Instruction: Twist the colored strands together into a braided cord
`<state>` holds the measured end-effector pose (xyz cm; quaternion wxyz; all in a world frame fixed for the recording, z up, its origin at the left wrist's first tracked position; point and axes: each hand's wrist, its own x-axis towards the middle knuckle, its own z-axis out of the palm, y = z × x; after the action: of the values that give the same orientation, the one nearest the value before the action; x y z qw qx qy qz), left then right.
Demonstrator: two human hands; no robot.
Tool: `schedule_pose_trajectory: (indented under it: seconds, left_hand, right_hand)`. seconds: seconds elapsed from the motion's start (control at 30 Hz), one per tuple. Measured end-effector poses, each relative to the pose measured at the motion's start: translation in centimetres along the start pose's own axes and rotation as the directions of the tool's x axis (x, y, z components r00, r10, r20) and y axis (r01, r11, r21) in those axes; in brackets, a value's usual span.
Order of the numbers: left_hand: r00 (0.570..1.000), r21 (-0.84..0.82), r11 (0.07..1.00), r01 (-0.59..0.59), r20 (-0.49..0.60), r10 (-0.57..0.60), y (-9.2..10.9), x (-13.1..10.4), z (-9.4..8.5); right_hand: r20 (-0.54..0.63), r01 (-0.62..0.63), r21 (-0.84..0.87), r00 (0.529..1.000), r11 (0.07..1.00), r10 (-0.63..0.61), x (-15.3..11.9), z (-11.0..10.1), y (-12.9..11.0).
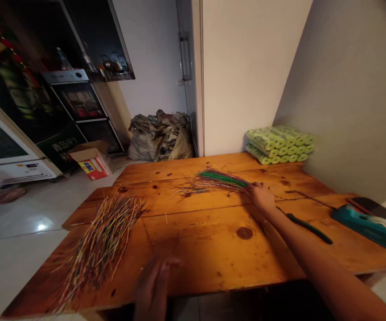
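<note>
My right hand (260,196) reaches across the wooden table, its fingers closed around the right end of a bundle of thin wires (221,179). Green strands lie along the middle of that bundle, with reddish and darker ones fanning out loosely to the left. My left hand (154,281) is above the table's near edge, fingers stretched out and slightly blurred, with nothing visible in them. To its left spreads a loose pile of multicoloured wires (104,236). Green-handled pliers (308,227) lie beside my right forearm.
A teal tape dispenser (368,226) stands at the table's right. Packs of yellow-green rolls (280,145) are stacked by the wall. Beyond the wooden table (196,245), grey sacks (159,136) and an open cardboard box (96,162) sit on the floor.
</note>
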<state>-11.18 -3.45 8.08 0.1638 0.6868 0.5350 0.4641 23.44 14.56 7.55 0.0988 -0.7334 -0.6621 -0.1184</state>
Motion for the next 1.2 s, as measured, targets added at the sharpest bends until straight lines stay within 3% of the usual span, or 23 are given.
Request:
schedule_pose_trajectory:
  seconds: [0.13,0.2,0.27,0.4,0.53,0.67,0.8,0.9,1.03,1.2]
  left_hand:
    - [0.991,-0.359,0.925,0.126,0.007,-0.132,1.9,4.6,8.0]
    - [0.971,-0.439,0.87,0.223,0.018,-0.24,1.4,5.1,10.5]
    - [0.954,-0.469,0.837,0.282,0.045,-0.296,0.3,4.8,11.8]
    - [0.953,-0.465,0.837,0.288,0.054,-0.297,-1.2,4.2,12.0]
    - [0.955,-0.464,0.841,0.278,0.038,-0.295,-1.4,4.4,11.8]
    - [0.96,-0.456,0.847,0.273,0.075,-0.269,-1.4,4.3,12.2]
    - [0.957,-0.453,0.844,0.286,0.085,-0.279,-1.5,4.3,12.3]
    - [0.952,-0.444,0.844,0.302,0.092,-0.293,-1.5,4.5,12.3]
    - [0.949,-0.399,0.862,0.314,0.097,-0.301,-1.4,4.6,12.2]
    - [0.962,-0.31,0.914,0.263,0.154,-0.225,-1.2,4.5,12.1]
  right_hand:
    - [0.037,-0.078,-0.002,0.996,0.997,0.078,0.3,-1.6,0.2]
    - [0.057,-0.107,0.013,0.993,0.994,0.106,0.2,-2.3,0.4]
    - [0.061,-0.136,0.029,0.989,0.99,0.134,-0.1,-3.0,0.8]
    - [-0.019,-0.245,0.077,0.969,0.966,0.247,-1.0,-4.8,1.4]
    - [-0.226,-0.349,0.232,0.888,0.908,0.4,-2.1,-6.2,1.5]
    - [-0.417,-0.205,0.498,0.796,0.843,0.439,-2.2,-4.6,1.5]
    - [-0.288,-0.096,0.814,0.79,0.573,0.541,-1.2,-0.9,1.8]
    - [-0.22,-0.082,0.891,0.784,0.447,0.581,-0.3,1.0,2.1]
    - [-0.217,-0.004,0.945,0.739,0.326,0.638,0.3,1.4,2.2]
    - [-0.216,0.103,0.974,0.677,0.2,0.704,0.7,0.7,1.4]
